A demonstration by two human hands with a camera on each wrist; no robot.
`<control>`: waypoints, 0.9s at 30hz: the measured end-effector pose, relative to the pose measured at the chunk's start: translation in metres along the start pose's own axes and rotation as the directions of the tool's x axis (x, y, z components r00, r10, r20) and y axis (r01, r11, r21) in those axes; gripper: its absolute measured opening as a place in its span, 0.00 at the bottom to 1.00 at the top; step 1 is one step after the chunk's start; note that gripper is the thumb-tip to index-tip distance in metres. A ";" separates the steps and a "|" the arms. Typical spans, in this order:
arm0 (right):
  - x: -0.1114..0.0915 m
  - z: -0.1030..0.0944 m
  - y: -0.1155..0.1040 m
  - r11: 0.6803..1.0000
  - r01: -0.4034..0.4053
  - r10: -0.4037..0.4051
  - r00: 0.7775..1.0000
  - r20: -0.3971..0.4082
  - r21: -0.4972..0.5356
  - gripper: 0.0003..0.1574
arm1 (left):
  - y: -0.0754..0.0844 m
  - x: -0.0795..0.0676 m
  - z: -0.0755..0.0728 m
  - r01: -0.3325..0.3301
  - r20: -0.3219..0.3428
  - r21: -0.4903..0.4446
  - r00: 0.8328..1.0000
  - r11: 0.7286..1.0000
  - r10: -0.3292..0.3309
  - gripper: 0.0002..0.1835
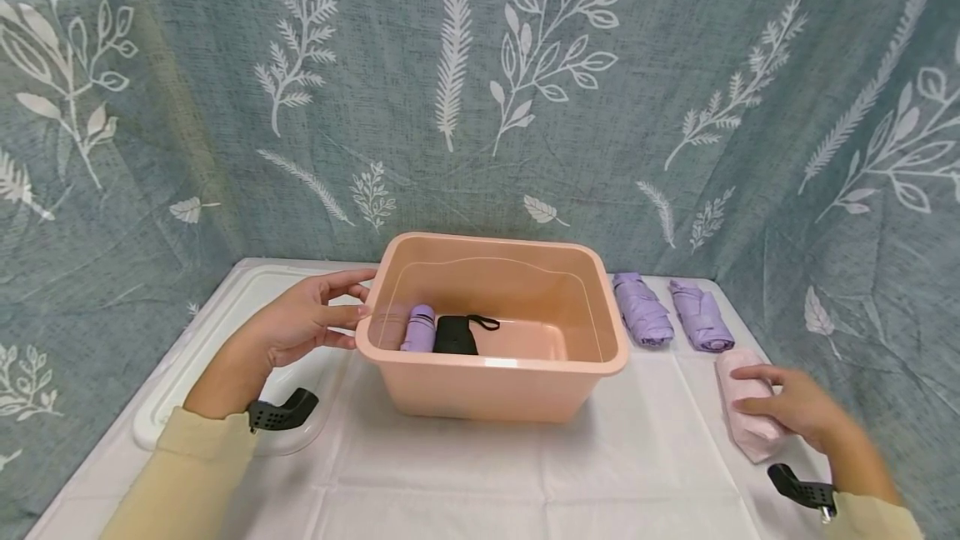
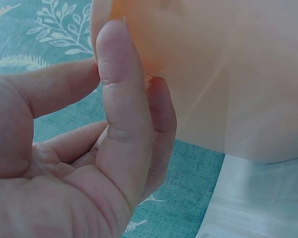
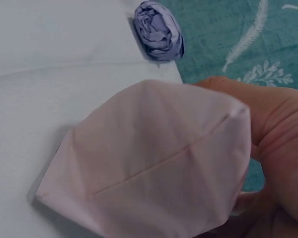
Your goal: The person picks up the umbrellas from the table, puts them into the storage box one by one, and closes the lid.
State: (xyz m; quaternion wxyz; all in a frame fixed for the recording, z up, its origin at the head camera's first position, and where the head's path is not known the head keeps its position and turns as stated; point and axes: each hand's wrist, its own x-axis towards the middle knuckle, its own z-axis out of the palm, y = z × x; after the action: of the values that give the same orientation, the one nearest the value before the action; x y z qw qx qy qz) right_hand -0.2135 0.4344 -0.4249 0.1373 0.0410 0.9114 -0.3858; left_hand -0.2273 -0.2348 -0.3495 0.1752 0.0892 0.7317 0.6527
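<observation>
A peach plastic bin (image 1: 487, 394) stands in the middle of the table. My left hand (image 1: 303, 319) is at its left rim, fingertips against the rim and outer side; the left wrist view shows the thumb (image 2: 120, 64) overlapping the edge. At the table's right side my right hand (image 1: 795, 407) grips a pink fabric bundle (image 1: 738, 390), with fingers over its top. In the right wrist view the bundle's seamed end (image 3: 154, 158) fills the foreground and hides most of the fingers. Inside the bin lie a purple rolled item (image 1: 420, 330) and a black pouch (image 1: 454, 335) with a wrist strap.
Two rolled purple fabric bundles, a nearer-bin one (image 1: 642, 311) and one farther right (image 1: 701, 317), lie beyond the pink one. A translucent white lid (image 1: 176, 386) lies flat at the left, partly under my left arm. Patterned curtain (image 1: 420, 107) encloses the table's back and sides.
</observation>
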 end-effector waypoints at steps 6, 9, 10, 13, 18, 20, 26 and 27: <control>0.001 0.003 0.005 1.000 -0.001 0.001 1.000 -0.025 -0.006 0.47 | -0.001 0.001 0.000 -0.001 0.003 -0.005 1.000 1.000 0.001 0.40; 0.001 0.006 0.007 1.000 0.005 -0.005 0.999 -0.048 0.004 0.48 | -0.001 0.001 0.000 0.001 0.000 -0.008 1.000 1.000 -0.001 0.40; 0.001 0.007 0.008 1.000 0.007 -0.006 0.998 -0.058 0.015 0.48 | -0.002 0.001 0.000 0.001 -0.001 -0.010 1.000 1.000 -0.001 0.40; 0.000 0.012 0.010 0.998 0.004 0.001 0.997 -0.081 0.058 0.49 | -0.002 0.001 0.000 0.001 0.000 -0.014 1.000 1.000 -0.001 0.40; -0.001 0.016 0.008 0.997 -0.007 0.015 0.995 -0.102 0.079 0.52 | -0.001 0.000 0.001 -0.005 0.002 -0.016 1.000 1.000 0.005 0.40; -0.001 0.018 0.007 0.997 -0.005 0.014 0.993 -0.116 0.078 0.52 | -0.001 0.000 0.001 -0.008 0.003 -0.015 1.000 1.000 0.008 0.40; -0.002 0.029 0.005 0.974 0.014 0.022 0.988 -0.156 0.228 0.47 | 0.001 -0.001 0.001 -0.007 0.003 -0.014 1.000 1.000 0.007 0.40; -0.002 0.031 0.005 0.964 0.019 0.025 0.986 -0.164 0.265 0.45 | 0.001 -0.001 0.001 -0.006 0.003 -0.015 1.000 1.000 0.006 0.40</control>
State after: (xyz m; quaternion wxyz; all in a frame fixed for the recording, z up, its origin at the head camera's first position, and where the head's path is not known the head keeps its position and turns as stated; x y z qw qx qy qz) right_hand -0.2041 0.4157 -0.4483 0.0549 0.0923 0.8595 -0.4997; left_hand -0.2263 -0.2344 -0.3486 0.1750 0.0912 0.7261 0.6586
